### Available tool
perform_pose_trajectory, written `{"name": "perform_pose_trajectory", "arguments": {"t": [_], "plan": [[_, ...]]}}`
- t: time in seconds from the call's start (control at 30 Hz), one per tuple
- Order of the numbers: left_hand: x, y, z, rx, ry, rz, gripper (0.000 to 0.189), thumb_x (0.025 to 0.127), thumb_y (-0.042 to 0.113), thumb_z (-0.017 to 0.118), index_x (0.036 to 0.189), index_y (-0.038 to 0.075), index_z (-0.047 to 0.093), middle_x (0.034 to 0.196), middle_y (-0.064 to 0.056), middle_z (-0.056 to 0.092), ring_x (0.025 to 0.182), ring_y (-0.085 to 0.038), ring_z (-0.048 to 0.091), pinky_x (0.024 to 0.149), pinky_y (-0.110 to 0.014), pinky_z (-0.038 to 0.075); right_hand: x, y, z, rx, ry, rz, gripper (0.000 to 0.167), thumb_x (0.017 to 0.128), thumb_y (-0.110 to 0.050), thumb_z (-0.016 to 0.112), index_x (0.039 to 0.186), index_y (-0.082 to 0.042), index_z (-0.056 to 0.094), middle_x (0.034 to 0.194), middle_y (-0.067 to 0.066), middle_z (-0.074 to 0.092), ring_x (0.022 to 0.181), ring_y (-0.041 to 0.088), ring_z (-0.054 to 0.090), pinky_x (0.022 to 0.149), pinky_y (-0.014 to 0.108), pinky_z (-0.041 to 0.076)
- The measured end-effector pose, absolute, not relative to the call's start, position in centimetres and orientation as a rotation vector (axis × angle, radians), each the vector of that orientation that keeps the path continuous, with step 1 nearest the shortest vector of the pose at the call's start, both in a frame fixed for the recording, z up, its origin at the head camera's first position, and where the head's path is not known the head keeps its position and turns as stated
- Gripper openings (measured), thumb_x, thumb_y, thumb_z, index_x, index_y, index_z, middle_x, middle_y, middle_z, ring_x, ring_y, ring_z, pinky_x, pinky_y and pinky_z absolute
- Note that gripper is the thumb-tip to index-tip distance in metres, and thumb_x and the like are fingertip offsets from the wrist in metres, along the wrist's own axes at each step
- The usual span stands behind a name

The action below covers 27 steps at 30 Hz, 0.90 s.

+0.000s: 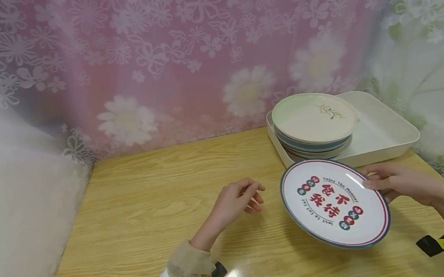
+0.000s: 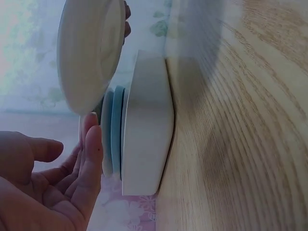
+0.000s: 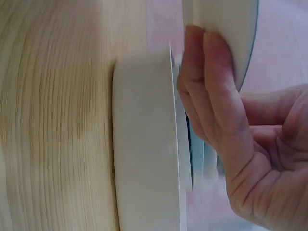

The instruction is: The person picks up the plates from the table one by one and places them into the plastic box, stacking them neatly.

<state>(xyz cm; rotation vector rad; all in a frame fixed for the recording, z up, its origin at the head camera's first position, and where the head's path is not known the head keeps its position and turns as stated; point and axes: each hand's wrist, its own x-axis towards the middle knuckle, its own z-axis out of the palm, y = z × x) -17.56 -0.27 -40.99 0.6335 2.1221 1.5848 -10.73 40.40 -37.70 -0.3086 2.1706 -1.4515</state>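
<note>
A white plate (image 1: 334, 203) with a dark blue-green rim, a red inner ring and red characters is tilted above the table in front of the tray. My right hand (image 1: 406, 183) pinches its right edge, thumb on the face and fingers (image 3: 219, 72) beneath, as the right wrist view shows. To the left of the plate, my left hand (image 1: 238, 199) hovers with loosely bent fingers and holds nothing. In the left wrist view the plate's pale underside (image 2: 89, 53) appears just beyond the left fingertips; whether they touch is hard to tell there, but the head view shows a gap.
At the back right stands a white rectangular tray (image 1: 382, 121). A stack of plates sits in its left part, topped by a cream plate (image 1: 311, 116) with a sprig design. Floral curtains (image 1: 173, 58) border the wooden table (image 1: 141, 210) behind and at the sides.
</note>
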Motion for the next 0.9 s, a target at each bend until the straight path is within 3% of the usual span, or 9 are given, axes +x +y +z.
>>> {"name": "perform_pose_trajectory", "arguments": {"t": [0.1,0.2,0.47,0.9], "plan": [[-17.4,-0.6,-41.1,0.598,2.059,1.625,0.038,0.110,0.032,0.044,0.126,0.005,0.066,0.094,-0.011,0.073,0.076,-0.020,0.074,0.075,-0.049,0.062,-11.1,37.6,-37.9,-0.255,2.192,-1.448,0.033,0.109,-0.012,0.044,0.124,0.016,0.046,0.097,-0.001,0.072,0.080,0.014,0.070,0.068,0.033,0.061],[-17.2,-1.2,-41.3,0.565,1.999,1.662,0.043,0.111,0.032,0.042,0.131,0.000,0.063,0.095,-0.013,0.071,0.074,-0.021,0.073,0.074,-0.050,0.062,-11.2,35.1,-38.4,-0.214,2.188,-1.474,0.040,0.108,-0.014,0.046,0.128,0.020,0.043,0.096,0.001,0.071,0.080,0.013,0.070,0.068,0.032,0.060],[-17.2,-3.7,-42.8,0.550,2.089,1.596,0.034,0.107,0.015,0.052,0.134,-0.004,0.060,0.102,-0.015,0.067,0.073,-0.015,0.067,0.068,-0.038,0.063,-11.2,31.0,-40.2,-0.209,2.124,-1.605,0.044,0.106,-0.015,0.049,0.131,0.021,0.043,0.093,0.003,0.073,0.080,0.013,0.071,0.067,0.030,0.061],[-17.7,-6.0,-42.5,0.535,2.076,1.635,0.032,0.106,0.012,0.053,0.130,-0.008,0.061,0.097,-0.016,0.068,0.072,-0.015,0.067,0.071,-0.041,0.063,-12.0,28.9,-41.1,-0.145,2.111,-1.668,0.042,0.108,-0.021,0.049,0.128,0.016,0.045,0.094,0.005,0.072,0.080,0.014,0.071,0.071,0.031,0.062]]}}
